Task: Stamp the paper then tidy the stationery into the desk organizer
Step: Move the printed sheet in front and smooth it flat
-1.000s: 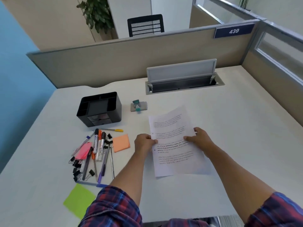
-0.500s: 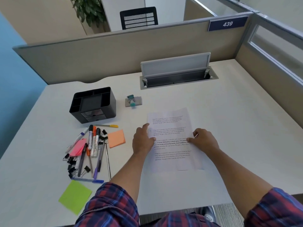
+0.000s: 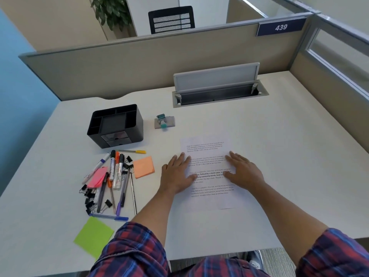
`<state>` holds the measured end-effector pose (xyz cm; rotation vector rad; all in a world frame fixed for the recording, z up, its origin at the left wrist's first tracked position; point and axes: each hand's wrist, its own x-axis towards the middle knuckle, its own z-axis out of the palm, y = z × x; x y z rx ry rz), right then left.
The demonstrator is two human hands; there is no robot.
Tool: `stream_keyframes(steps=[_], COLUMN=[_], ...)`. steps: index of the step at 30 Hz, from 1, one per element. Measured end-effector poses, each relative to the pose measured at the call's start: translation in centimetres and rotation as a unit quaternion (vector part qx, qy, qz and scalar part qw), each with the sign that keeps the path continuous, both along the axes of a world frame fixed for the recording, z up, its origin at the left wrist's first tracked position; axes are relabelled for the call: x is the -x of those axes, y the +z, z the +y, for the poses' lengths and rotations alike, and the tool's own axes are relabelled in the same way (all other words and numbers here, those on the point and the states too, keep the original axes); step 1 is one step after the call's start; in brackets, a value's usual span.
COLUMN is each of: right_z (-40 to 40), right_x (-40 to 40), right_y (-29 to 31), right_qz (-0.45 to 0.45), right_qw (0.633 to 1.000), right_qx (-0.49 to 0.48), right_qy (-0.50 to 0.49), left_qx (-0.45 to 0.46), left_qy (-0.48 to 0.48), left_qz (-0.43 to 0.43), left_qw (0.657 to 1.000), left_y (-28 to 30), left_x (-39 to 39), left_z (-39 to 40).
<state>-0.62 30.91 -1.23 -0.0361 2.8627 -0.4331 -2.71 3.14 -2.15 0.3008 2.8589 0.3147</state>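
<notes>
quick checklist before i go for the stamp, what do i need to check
1. Paper flat on desk, printed side up: ok.
2. Left hand and right hand free, fingers straight on the sheet: ok.
3. Stamp within view, nothing lying between it and the paper: ok.
4. Stamp inked: cannot tell.
5. Desk organizer compartments free for the pens: ok.
</notes>
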Motion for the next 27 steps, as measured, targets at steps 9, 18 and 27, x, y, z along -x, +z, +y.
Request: stream_keyframes(steps=[9, 18, 27], right_z=[0.4, -0.1, -0.5], right_x=[-2.3, -2.2, -2.2], right_y=[-2.0, -1.6, -2.9], right_qz=[0.098, 0.125, 0.094], right_qw=[0.991, 0.989, 0.991], right_qx=[-0.076, -0.056, -0.038], right_qy=[0.041, 0.057, 0.086], left_qx=[0.030, 0.033, 0.027], left_qy=[-0.067, -0.074, -0.074], left_qz=[0.040, 0.062, 0.095], left_qw=[0.996, 0.995, 0.992], left_y=[-0.3, -0.9, -1.6], left_x=[-1.0, -1.4, -2.6], left_z=[-1.1, -1.2, -1.3])
